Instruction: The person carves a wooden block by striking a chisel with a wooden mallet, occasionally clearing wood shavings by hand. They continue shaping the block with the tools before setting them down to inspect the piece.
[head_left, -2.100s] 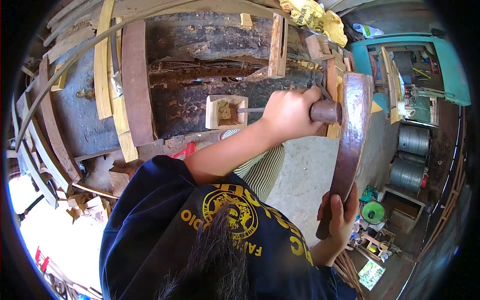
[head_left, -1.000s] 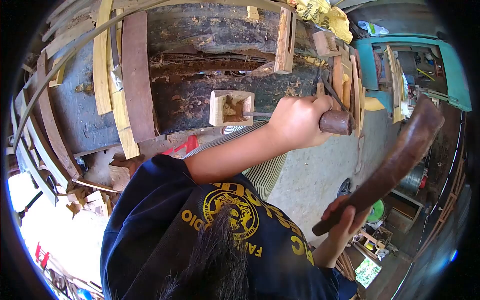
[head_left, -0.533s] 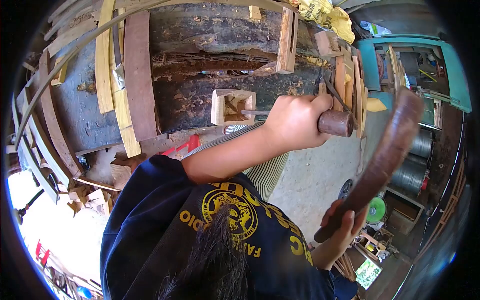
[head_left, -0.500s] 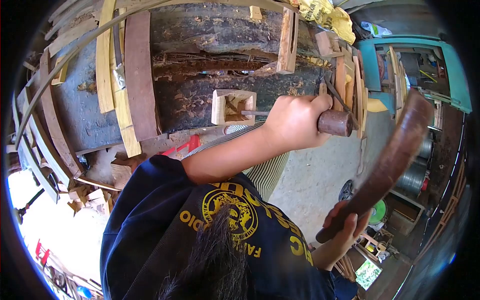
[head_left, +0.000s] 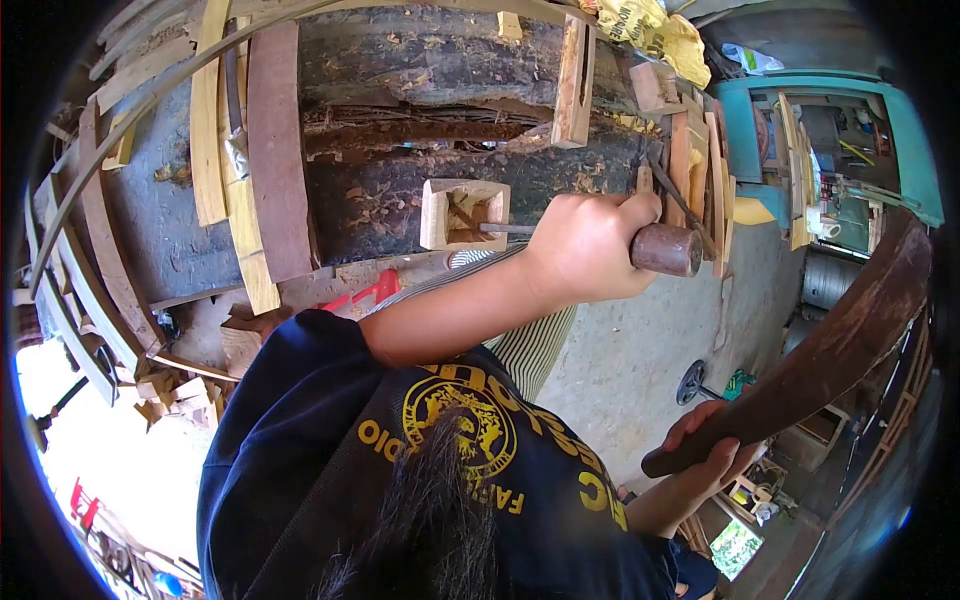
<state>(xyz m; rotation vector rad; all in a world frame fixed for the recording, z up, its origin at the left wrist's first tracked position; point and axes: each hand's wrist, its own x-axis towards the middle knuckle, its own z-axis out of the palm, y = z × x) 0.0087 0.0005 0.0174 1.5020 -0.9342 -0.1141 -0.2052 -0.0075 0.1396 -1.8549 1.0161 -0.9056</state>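
My left hand is wrapped round a chisel, whose dark wooden handle sticks out on the right. The chisel's thin blade reaches left into a hollowed wooden block on the workbench; its tip is hidden inside the hollow. Low on the right, my right hand grips the narrow end of a long, curved, dark wooden club. The club is raised away from the chisel, its broad end pointing up and right.
The dark, worn workbench carries a brown board, yellowish strips and an upright wood piece. More wood pieces and a yellow sack lie at its right end. A teal frame stands beyond.
The club has swung outward to the right, farther from the chisel handle, with my right hand moving slightly right. My left hand and the chisel have barely shifted.
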